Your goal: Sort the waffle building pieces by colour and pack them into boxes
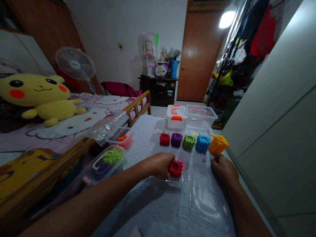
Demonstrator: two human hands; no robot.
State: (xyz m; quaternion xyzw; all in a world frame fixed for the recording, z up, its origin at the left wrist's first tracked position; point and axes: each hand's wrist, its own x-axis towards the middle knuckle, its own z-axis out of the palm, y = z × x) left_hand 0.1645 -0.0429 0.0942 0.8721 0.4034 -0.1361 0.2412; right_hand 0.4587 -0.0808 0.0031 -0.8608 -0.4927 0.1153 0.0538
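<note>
My left hand (161,164) is closed on the side of a red toy block (175,168) with notched edges and a square hollow, over a clear plastic container (175,187). My right hand (224,168) has its fingers closed at the lower edge of a yellow notched block (218,144), which looks tilted. Behind my hands, a row holds another red block (164,139), a purple block (177,140), a green block (189,142) and a blue block (202,144). The fingertips of my right hand are partly hidden.
A clear box with orange latches (176,123) and an open clear bin (201,120) stand at the table's far end. To the left, clear tubs hold orange pieces (125,141) and green pieces (113,158). A bed rail (138,102) borders the table; a white cabinet (278,131) stands right.
</note>
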